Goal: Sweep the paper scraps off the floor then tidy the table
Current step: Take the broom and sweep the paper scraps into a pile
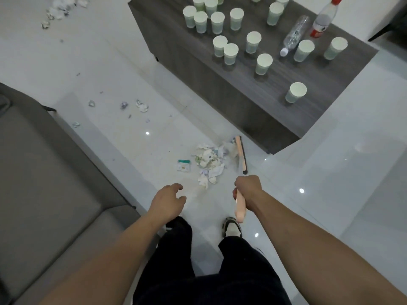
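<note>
My right hand point(247, 191) grips the pink handle of a broom point(240, 154), whose head rests on the white floor just right of a heap of crumpled paper scraps point(210, 162). My left hand point(168, 202) hovers beside the heap with loosely curled fingers and holds nothing. Smaller scraps point(142, 106) lie scattered further left. Another pile of scraps point(60, 8) sits at the far top left. The dark wooden table point(242, 100) carries several paper cups point(263, 63), a clear bottle lying on its side point(295, 36) and an upright bottle with a red cap point(323, 18).
A grey sofa point(44, 172) fills the left side. The table's near corner point(272, 151) is close to the broom head. My legs and one shoe point(232, 227) stand below the hands. A dark furniture leg point(383, 29) shows at the top right.
</note>
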Available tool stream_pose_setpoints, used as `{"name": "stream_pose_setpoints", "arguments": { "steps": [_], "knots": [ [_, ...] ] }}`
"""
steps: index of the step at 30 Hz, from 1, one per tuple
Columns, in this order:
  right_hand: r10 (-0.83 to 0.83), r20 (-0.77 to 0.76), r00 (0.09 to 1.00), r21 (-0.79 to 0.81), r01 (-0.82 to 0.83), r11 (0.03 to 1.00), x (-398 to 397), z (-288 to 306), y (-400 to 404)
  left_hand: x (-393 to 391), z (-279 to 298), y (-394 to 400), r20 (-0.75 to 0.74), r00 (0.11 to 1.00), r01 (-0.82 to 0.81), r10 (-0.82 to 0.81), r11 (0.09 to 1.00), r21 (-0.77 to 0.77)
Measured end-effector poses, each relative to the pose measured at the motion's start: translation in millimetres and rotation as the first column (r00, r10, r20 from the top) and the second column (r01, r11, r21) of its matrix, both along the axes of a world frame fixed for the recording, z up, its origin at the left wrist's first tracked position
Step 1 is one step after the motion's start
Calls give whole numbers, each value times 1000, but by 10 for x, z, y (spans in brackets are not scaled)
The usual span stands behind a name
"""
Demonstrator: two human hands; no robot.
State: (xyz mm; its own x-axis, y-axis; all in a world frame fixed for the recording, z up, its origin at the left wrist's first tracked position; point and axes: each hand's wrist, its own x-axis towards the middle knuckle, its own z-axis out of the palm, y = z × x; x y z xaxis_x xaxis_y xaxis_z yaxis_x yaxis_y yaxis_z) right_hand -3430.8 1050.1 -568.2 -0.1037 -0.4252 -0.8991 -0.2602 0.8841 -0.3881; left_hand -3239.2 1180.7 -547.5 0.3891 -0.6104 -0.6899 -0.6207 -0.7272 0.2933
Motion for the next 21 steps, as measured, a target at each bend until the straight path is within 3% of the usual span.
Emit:
{"name": "stream_pose_setpoints", "arguments": {
  "steps": [5, 12, 17, 21],
  "knots": [
    [-3, 38, 999, 92, -1, 996, 588, 49, 37, 573, -137, -297, -32, 999, 28, -30, 998, -53],
    [-243, -51, 969, 117, 248, 962, 1270, 484, 353, 1557, -234, -504, -112, 968, 226, -225, 974, -1],
    [-454, -186, 872, 93, 475, 875, 1732, 393, 767, 2111, -250, -747, -149, 926, 351, -348, 936, -8],
    [-634, -199, 748, 151, 662, 734, 2119, 271, 1083, 2386, -240, -785, -158, 904, 397, -396, 917, -28]
  ]
}}
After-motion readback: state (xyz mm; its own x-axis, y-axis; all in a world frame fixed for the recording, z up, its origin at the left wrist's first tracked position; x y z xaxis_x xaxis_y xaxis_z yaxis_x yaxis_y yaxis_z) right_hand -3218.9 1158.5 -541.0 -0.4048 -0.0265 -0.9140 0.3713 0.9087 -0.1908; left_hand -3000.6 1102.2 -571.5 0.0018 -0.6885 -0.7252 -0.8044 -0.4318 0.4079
